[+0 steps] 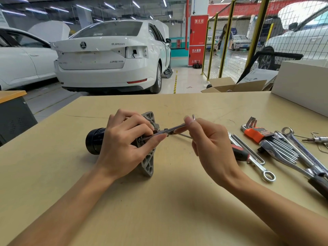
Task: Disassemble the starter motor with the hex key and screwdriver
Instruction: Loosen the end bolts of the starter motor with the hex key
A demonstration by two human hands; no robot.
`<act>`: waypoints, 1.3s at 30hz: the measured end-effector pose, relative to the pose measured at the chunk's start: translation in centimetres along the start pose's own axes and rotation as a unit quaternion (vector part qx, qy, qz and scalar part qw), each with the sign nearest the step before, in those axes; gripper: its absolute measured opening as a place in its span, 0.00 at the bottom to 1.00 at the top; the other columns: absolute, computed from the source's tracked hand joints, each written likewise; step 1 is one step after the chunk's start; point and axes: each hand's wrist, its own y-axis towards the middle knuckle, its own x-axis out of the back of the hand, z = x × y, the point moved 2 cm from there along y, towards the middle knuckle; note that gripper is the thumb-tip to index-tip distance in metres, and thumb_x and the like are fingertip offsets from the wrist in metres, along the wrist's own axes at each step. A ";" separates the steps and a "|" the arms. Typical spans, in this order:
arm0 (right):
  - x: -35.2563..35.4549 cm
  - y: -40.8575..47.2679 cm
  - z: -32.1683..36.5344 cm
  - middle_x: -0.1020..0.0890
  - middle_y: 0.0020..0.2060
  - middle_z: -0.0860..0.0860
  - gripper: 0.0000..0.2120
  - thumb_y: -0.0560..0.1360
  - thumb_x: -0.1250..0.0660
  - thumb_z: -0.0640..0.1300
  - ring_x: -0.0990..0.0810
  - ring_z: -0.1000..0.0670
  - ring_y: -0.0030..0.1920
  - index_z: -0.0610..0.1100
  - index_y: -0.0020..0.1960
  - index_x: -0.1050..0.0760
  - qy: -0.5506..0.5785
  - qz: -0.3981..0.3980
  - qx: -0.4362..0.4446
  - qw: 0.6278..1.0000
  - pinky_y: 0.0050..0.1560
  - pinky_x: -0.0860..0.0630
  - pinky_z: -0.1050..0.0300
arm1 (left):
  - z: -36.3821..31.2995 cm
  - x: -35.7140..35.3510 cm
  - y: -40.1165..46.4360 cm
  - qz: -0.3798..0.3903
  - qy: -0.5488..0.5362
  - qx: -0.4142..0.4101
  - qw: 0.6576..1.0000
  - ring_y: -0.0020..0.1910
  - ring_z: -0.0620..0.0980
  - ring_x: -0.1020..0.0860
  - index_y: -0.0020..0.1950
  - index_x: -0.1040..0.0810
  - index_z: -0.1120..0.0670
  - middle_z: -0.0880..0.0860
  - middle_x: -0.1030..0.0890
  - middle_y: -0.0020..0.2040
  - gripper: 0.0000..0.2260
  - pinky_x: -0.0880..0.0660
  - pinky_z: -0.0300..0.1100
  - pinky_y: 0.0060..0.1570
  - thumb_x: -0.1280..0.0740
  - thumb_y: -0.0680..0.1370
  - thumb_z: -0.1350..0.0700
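The starter motor [142,139] lies on its side near the middle of the tan tabletop [177,201], its black cylindrical body pointing left and its grey cast mounting flange facing right. The left hand [124,144] rests over the motor with its fingers [142,129] curled round the housing where the body meets the flange, and its thumb lies along the shaft of the hex key [163,133] near the tip. The key's tip sits at the flange face; whether it is seated in a bolt head cannot be told. The right hand [211,141] pinches the other end of the hex key between thumb and forefinger, with the short bent end showing just above the thumb.

A screwdriver [237,151] with a red and black handle lies on the tabletop just behind the right hand, partly hidden by it. Further right lie a set of hex keys in an orange holder [257,134], several chrome wrenches [291,148] fanned out, and a ring spanner [266,174] nearer the front. A white box [301,82] stands at the far right corner. Beyond the tabletop stands a white car [110,55] and a yellow-framed mesh fence [234,41].
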 end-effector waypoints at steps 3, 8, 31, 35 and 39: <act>-0.1 0.0 -0.1 0.35 0.23 0.58 0.17 0.80 0.41 0.52 0.37 0.55 0.28 0.50 0.37 0.21 -0.014 -0.009 0.010 1.000 0.33 0.38 0.59 | 0.1 0.0 -0.1 0.000 -0.004 -0.004 1.000 0.47 0.55 0.23 0.36 0.17 0.58 0.48 0.16 0.41 0.17 0.29 0.59 0.45 0.29 0.76 0.46; -0.3 -0.1 0.0 0.30 0.27 0.53 0.24 0.81 0.45 0.53 0.31 0.50 0.30 0.35 0.41 0.23 -0.122 -0.026 0.095 0.988 0.31 0.36 0.55 | 0.2 0.0 -0.1 0.001 -0.008 -0.002 1.000 0.47 0.55 0.23 0.36 0.16 0.58 0.49 0.16 0.41 0.16 0.29 0.59 0.46 0.29 0.75 0.46; -0.2 -0.7 0.0 0.25 0.31 0.49 0.22 0.81 0.42 0.48 0.26 0.53 0.31 0.39 0.37 0.19 -0.001 0.029 0.133 0.991 0.35 0.32 0.59 | 0.2 0.2 -0.1 0.003 -0.016 -0.011 1.000 0.48 0.53 0.23 0.36 0.16 0.58 0.49 0.16 0.42 0.18 0.28 0.59 0.45 0.29 0.75 0.45; -0.1 -0.7 0.1 0.24 0.32 0.50 0.22 0.80 0.41 0.50 0.26 0.54 0.30 0.40 0.36 0.18 -0.003 0.025 0.120 0.993 0.34 0.32 0.60 | 0.1 0.3 0.0 0.007 -0.024 -0.008 1.000 0.48 0.52 0.24 0.36 0.16 0.58 0.49 0.16 0.42 0.18 0.28 0.59 0.46 0.31 0.76 0.44; -0.1 -0.8 0.3 0.25 0.30 0.51 0.22 0.78 0.38 0.53 0.27 0.54 0.30 0.44 0.34 0.16 -0.033 0.001 0.110 0.993 0.33 0.33 0.59 | -0.1 0.2 0.0 0.003 -0.019 -0.006 1.000 0.48 0.52 0.24 0.36 0.16 0.58 0.49 0.16 0.41 0.18 0.28 0.59 0.45 0.31 0.76 0.46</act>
